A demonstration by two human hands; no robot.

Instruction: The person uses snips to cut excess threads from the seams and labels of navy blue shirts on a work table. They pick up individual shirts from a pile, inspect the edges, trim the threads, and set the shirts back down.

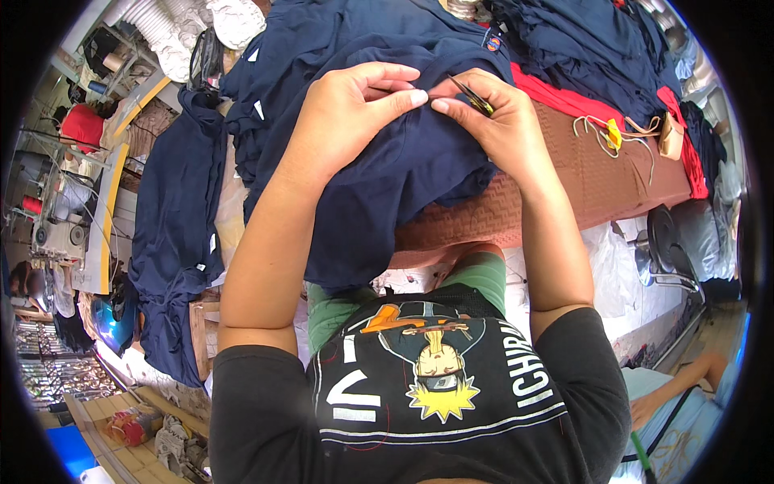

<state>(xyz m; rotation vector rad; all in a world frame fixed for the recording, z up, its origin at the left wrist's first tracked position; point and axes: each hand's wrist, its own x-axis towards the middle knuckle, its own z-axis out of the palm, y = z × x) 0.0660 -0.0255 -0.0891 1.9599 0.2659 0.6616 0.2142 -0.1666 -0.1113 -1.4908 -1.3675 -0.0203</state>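
Observation:
Navy blue garments (387,169) lie heaped over the table in front of me and hang off its near edge. Above this cloth, the thumb and fingers of my left hand (355,109) are drawn together in a pinch; what lies between them is too small to make out. Just to its right, my right hand (496,117) holds small yellow-and-black thread snips (476,97) against the palm, blades pointing up and left. The right thumb and forefinger nearly meet beside the left fingertips. A small round badge (493,43) shows on the cloth beyond.
Brown patterned cloth (556,173) covers the table. Red fabric (564,97), pale cords with a yellow piece (614,135) and more navy clothing (588,48) lie right. Sewing machines (60,238) stand left, near hanging navy garments (177,202). Another person's arm (677,391) shows lower right.

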